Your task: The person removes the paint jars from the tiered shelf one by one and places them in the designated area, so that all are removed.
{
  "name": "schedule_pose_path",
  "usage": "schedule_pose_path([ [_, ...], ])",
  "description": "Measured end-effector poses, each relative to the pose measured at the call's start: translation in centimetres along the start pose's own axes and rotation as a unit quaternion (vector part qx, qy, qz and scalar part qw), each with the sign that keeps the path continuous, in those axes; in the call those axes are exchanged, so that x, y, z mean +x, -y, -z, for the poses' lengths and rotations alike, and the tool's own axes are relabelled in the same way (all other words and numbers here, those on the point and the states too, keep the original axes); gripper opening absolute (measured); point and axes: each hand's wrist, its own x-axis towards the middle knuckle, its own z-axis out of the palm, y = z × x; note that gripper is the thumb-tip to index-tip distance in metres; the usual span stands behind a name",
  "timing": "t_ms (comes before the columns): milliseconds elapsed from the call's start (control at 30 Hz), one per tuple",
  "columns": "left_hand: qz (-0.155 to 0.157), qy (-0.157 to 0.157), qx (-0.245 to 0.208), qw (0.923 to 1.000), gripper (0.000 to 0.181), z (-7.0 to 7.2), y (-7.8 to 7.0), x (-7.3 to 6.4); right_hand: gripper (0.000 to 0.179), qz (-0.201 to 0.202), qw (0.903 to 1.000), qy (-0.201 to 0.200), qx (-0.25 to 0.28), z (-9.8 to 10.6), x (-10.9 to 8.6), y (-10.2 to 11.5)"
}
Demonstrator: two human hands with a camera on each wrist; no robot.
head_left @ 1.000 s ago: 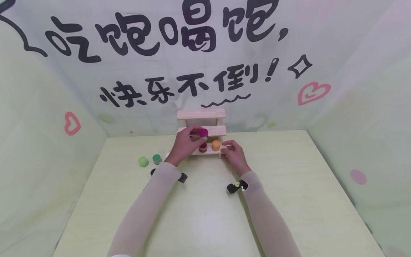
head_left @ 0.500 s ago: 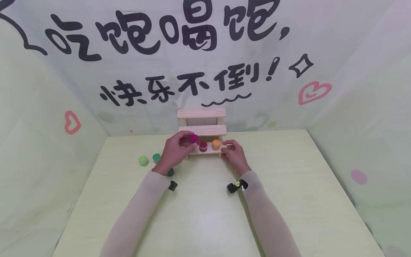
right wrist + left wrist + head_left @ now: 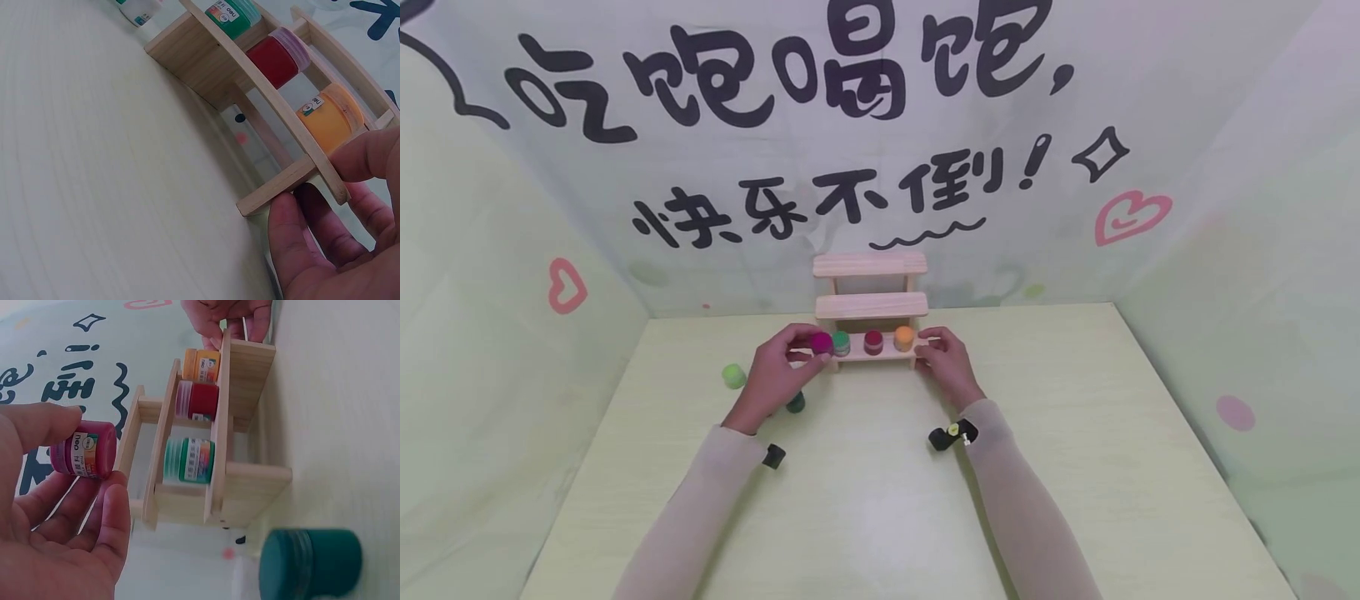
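The left hand (image 3: 775, 372) pinches a magenta jar (image 3: 822, 343) between thumb and fingers, by the left end of a wooden stand (image 3: 871, 306), and the left wrist view seems to show the jar clear of the wood. The right hand (image 3: 951, 367) grips the stand's far right end, thumb above and fingers beneath. On the lowest shelf stand a green jar (image 3: 840, 343), a red jar (image 3: 873, 342) and an orange jar (image 3: 904, 338), the green one nearest the held jar. Good handling here, I'd judge, means a firm pinch low enough on effort not to twist the jar, a level wrist, and room left for the green jar so no knuckle nudges it. The right hand does best to brace without pushing, thumb off the orange jar, with the left forearm clear of the light green jar (image 3: 734, 376) on the desk (image 3: 880, 500)
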Motion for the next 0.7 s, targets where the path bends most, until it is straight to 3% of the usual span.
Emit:
schedule_pose_path([
  [300,0.048,-0.012,0.021,0.9986,0.050,2.5,1.3,-2.1,0.030,-0.005,1.0000,-0.001,0.000,-0.1,0.1,-0.1],
  [700,0.053,-0.032,0.035,0.9975,0.049,5.7,3.9,-4.8,0.030,-0.006,1.0000,-0.001,0.003,0.0,0.1,0.1],
])
